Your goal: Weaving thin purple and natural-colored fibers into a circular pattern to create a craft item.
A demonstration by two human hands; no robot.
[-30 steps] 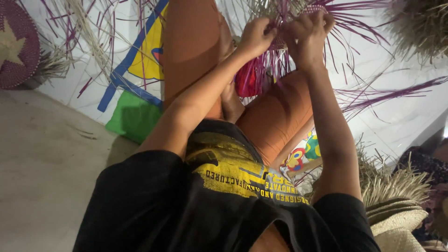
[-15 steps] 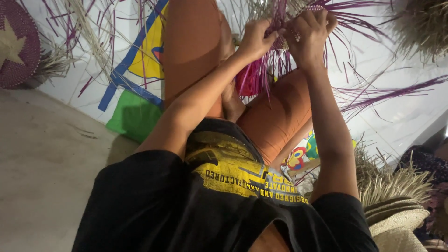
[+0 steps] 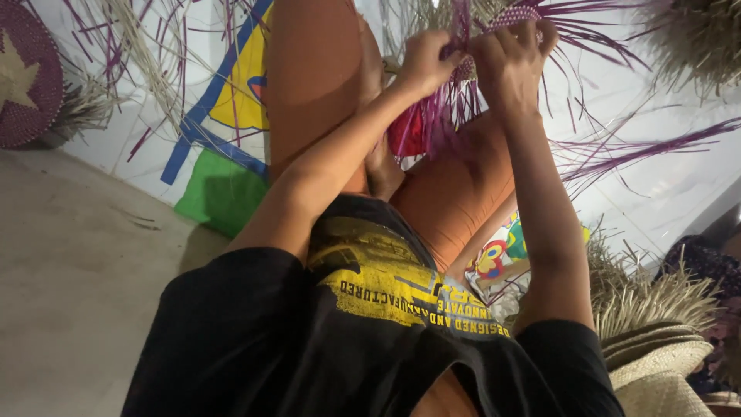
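I sit on the floor with my legs in orange-brown trousers (image 3: 455,193) stretched out ahead. A purple woven straw piece (image 3: 505,17) with long loose purple strands (image 3: 451,116) hangs over my knees. My left hand (image 3: 426,66) pinches strands at its left edge. Close beside it, my right hand (image 3: 511,66) grips the woven edge, fingers curled over it. The two hands almost touch. The far part of the weave is cut off by the top of the view.
A blue, yellow and green mat (image 3: 228,108) lies under my legs. At far left rests a round purple woven disc with a pale star (image 3: 23,77). Straw hats (image 3: 664,363) are stacked at lower right, colourful cloth (image 3: 502,251) by my hip, grey floor (image 3: 69,262) to the left.
Both hands stay on the purple weave; the fingers have shifted only slightly among the strands.
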